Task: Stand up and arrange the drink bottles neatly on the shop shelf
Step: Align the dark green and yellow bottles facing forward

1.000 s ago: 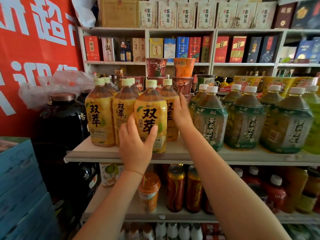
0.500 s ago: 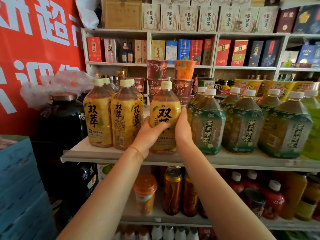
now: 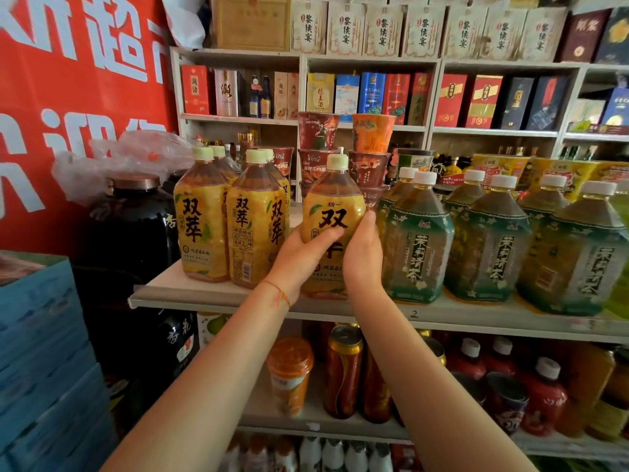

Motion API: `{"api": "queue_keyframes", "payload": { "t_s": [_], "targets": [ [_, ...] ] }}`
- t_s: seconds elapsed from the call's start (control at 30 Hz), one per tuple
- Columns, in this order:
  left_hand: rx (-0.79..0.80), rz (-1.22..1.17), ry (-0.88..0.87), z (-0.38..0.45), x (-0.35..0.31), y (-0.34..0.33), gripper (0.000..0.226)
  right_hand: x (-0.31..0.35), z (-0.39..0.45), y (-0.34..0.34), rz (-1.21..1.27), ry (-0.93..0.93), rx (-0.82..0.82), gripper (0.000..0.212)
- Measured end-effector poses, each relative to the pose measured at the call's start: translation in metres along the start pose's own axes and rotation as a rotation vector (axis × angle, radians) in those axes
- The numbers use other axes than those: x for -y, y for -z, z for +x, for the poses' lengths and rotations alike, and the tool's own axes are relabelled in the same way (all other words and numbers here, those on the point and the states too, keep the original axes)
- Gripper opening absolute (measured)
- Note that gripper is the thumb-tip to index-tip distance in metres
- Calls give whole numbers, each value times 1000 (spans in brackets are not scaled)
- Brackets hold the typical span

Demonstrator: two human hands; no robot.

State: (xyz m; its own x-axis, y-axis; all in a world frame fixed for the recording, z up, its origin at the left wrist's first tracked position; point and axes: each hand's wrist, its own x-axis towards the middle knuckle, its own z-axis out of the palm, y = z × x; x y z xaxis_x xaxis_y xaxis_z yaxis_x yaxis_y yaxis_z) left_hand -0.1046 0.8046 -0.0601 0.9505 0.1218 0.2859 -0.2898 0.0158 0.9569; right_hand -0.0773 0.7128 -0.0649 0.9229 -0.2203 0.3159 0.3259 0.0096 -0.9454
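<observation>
Hands both wrap one yellow-label tea bottle (image 3: 332, 212): left hand (image 3: 299, 257) at its 8 o'clock, right hand (image 3: 362, 257) at its 4 o'clock, the base near the shelf (image 3: 211, 298) edge. Full and probably heavy, its plastic wrap slick; gripping mid-body seems safest.

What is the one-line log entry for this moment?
left hand: grips yellow bottle | right hand: grips it | shelf: bottle upright

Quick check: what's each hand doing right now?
Left hand: gripping the yellow tea bottle from its left side.
Right hand: gripping the same bottle from its right side.
</observation>
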Motion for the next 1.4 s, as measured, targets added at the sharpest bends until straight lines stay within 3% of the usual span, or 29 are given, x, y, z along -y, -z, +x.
{"api": "queue_keyframes", "payload": {
  "t_s": [0.07, 0.17, 0.2, 0.27, 0.33, 0.5, 0.57, 0.67, 0.77, 0.93, 1.03, 1.2, 1.3, 1.4],
  "targets": [
    [-123, 106, -199, -6, 1, 6, 20, 5, -9, -4, -92, 282, -53, 55],
    [-493, 380, -645, -11, 1, 39, 23, 15, -20, -20, -242, 812, -148, 57],
    [-627, 456, -699, -10, 1, 53, 25, 15, -23, -27, -283, 963, -152, 56],
    [-815, 556, -646, -2, 2, 86, 36, 10, -31, -48, -333, 1112, -66, 52],
    [-809, 639, -522, 7, 4, 113, 55, 6, -40, -67, -366, 1033, 74, 54],
    [-566, 669, -432, 19, 6, 152, 92, 3, -29, -99, -235, 196, 255, 102],
    [-479, 640, -402, 23, 5, 165, 99, -3, -20, -104, -233, 66, 285, 108],
    [-390, 650, -352, 27, 2, 177, 109, -6, -16, -109, -282, 52, 276, 104],
    [-410, 716, -353, 28, -1, 181, 108, -8, -18, -110, -319, 118, 227, 96],
    [-539, 721, -365, 36, 9, 193, 109, -10, -35, -114, -417, 226, 154, 121],
    [-508, 592, -381, 46, 16, 199, 110, -11, -36, -115, -435, 269, 140, 133],
    [-324, 251, -302, 48, 24, 208, 108, -11, -42, -119, -424, 239, 247, 121],
    [-240, 63, -240, 45, 14, 208, 86, -10, -42, -121, -446, 236, 323, 99],
    [-188, 32, -287, 37, 7, 202, 85, -10, -47, -125, -471, 257, 286, 91]
  ]
}}
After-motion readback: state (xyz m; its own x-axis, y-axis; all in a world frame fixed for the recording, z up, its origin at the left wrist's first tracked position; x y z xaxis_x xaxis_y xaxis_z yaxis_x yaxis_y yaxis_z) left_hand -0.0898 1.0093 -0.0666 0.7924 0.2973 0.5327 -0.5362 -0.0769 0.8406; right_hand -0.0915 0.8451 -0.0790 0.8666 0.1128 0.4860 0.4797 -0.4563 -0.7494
